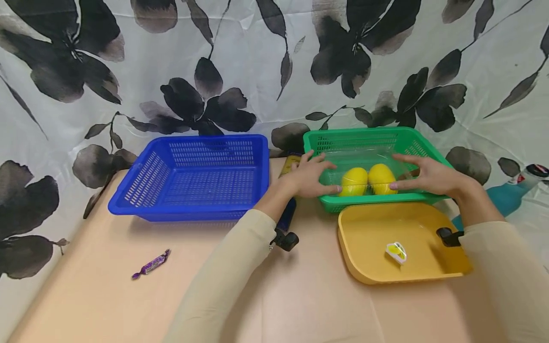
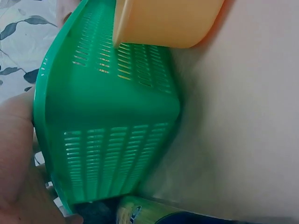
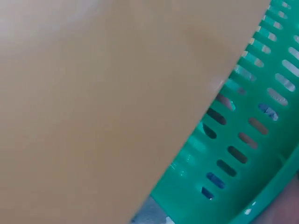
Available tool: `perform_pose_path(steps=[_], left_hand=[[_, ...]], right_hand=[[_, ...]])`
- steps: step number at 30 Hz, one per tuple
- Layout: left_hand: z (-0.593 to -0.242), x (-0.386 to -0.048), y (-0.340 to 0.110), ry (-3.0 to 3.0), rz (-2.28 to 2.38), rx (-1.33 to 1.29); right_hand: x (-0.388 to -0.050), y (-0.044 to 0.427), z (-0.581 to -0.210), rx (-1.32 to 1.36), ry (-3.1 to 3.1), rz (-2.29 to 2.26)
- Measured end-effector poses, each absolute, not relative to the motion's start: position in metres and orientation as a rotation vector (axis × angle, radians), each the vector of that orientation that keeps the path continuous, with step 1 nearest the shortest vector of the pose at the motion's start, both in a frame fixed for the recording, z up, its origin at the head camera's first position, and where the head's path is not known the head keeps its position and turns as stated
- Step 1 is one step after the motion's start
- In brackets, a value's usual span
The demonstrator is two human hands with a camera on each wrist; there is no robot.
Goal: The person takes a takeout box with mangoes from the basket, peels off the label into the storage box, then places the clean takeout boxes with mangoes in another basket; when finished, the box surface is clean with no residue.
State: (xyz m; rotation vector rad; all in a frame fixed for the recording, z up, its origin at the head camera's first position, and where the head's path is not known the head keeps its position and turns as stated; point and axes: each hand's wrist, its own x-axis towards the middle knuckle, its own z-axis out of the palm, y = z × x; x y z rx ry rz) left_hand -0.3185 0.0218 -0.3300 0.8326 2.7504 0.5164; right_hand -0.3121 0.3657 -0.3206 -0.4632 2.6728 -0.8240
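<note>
In the head view, a clear plastic container [image 1: 362, 157] with two lemons [image 1: 354, 181] sits within the green basket [image 1: 429, 147]. My left hand [image 1: 306, 176] holds its left end, thumb at the front and fingers spread toward the back. At the right end my right hand [image 1: 433, 176] grips it between thumb and fingers. Part of the container's outline is hard to see. The left wrist view has the left hand [image 2: 16, 158] beside the basket's rim [image 2: 39, 102]; the right wrist view shows mostly the basket's slotted side [image 3: 243, 135].
A yellow tray [image 1: 364, 257] with a small white-and-yellow wrapped piece [image 1: 396, 252] stands before the green basket. To the left are a blue basket [image 1: 188, 214] and a purple wrapped candy [image 1: 151, 264]. A dark blue and yellow item [image 1: 287, 214] lies between baskets; a blue bottle [image 1: 508, 200] lies right.
</note>
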Motion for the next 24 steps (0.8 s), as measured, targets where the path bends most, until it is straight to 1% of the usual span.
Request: perform_pose_path(steps=[6, 12, 16, 24], left_hand=[[-0.333, -0.319, 0.016, 2.758, 0.557, 0.867], [-0.333, -0.317, -0.004, 2.784, 0.694, 0.872], [-0.327, -0.315, -0.02, 2.797, 0.717, 0.881], [-0.307, -0.303, -0.048, 2.817, 0.595, 0.86]], right_hand=[[-0.313, 0.359, -0.319, -0.497, 2.713, -0.678], [-0.309, 0.353, -0.311, -0.514, 2.709, -0.561], [-0.305, 0.351, -0.303, -0.525, 2.713, -0.5], [-0.296, 0.342, -0.286, -0.591, 2.734, -0.387]])
